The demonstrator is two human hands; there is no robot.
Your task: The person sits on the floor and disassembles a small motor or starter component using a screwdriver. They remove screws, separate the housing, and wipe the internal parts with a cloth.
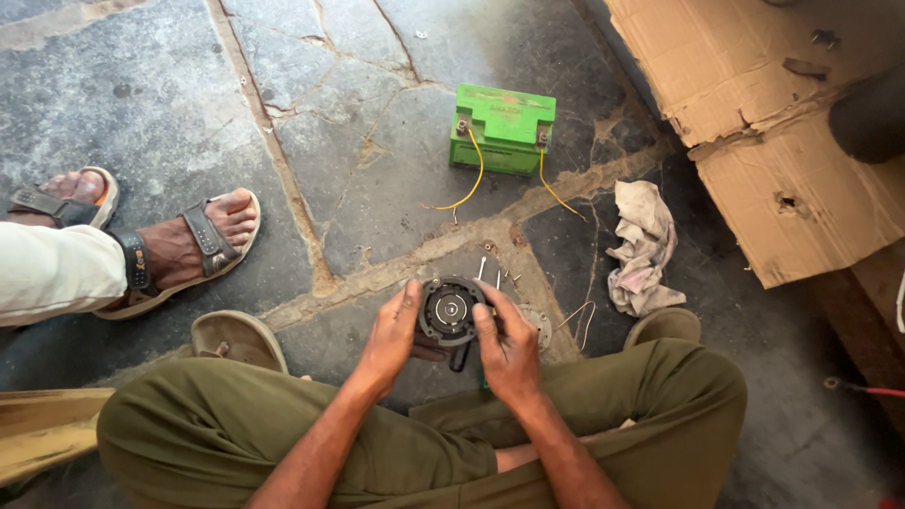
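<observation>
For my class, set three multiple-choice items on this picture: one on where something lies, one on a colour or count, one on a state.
1. Where does the green battery lie relative to the hands?
A. On the stone floor beyond them
B. On the cardboard
C. On the person's lap

2. What colour are the two wires on the battery?
A. Red
B. Yellow
C. Blue

3. How is the round black part held?
A. Lying untouched on the floor
B. By one hand only
C. Between both hands

Answers: 1 A, it sits on the stone floor farther out. 2 B, both wires are yellow. 3 C, the left hand and right hand grip its sides.
</observation>
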